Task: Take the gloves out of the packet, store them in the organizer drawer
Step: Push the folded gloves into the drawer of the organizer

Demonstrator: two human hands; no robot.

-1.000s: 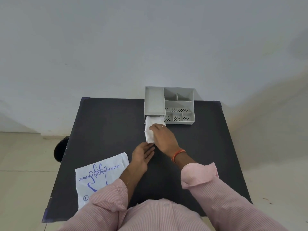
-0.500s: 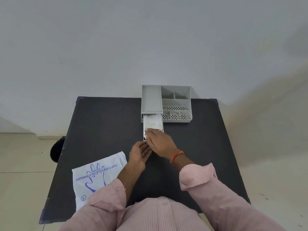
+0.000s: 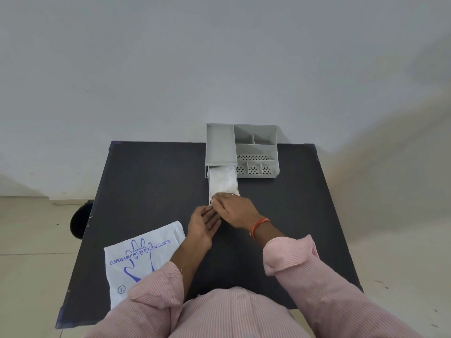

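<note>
A grey organizer stands at the table's far edge. Its drawer is pulled out toward me from the left side. A folded stack of clear white gloves lies inside the drawer. My right hand rests palm down on the near end of the gloves and the drawer front, fingers pressing. My left hand lies just below it, palm up with fingers apart, touching the right hand's fingers. The white glove packet with blue print lies flat at the front left, partly under my left sleeve.
The black table fills the middle of the view against a pale wall. A dark round object sits on the tiled floor left of the table. The organizer's right side has several small compartments, some perforated.
The gloves have gone from hanging over the drawer front to lying flat inside the drawer. My right hand slid back toward me to the drawer's near end; my left hand stayed close beneath.
</note>
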